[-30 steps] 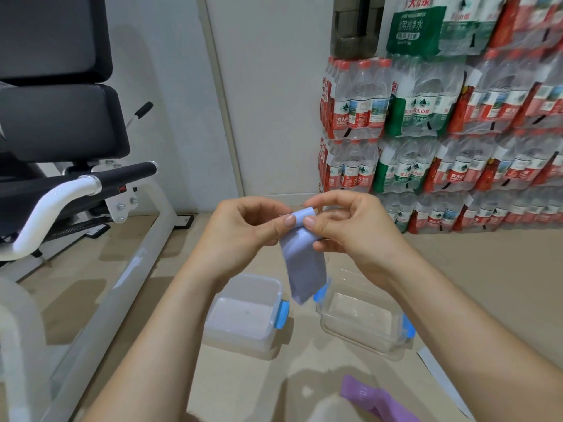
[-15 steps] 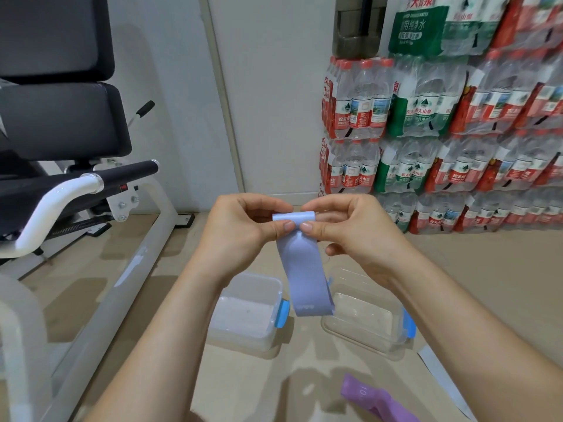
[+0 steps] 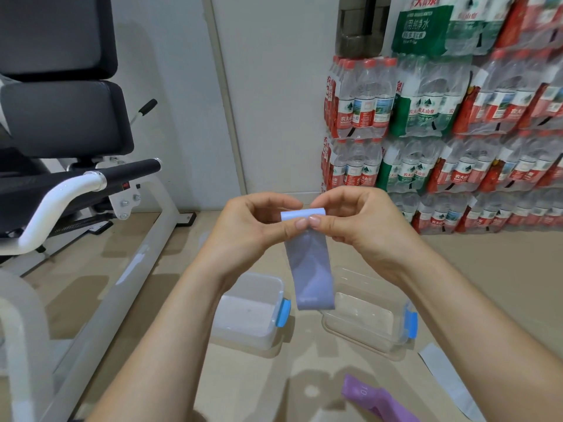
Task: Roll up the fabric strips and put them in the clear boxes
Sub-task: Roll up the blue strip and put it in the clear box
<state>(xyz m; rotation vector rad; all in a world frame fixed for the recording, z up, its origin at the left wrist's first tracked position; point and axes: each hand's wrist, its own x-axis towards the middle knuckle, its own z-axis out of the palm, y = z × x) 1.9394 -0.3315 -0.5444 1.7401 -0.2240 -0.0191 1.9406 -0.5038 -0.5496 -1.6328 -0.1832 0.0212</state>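
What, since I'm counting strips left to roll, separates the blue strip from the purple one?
The blue strip hangs pinched by the left hand and right hand; the purple strip lies on the floor, untouched. The blue strip's top is rolled; the purple strip looks unrolled. Neither is boxed.

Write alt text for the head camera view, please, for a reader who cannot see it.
The left hand and right hand pinch the rolled top of a light blue fabric strip, whose tail hangs above two clear boxes on the floor. A purple strip lies nearer the camera.
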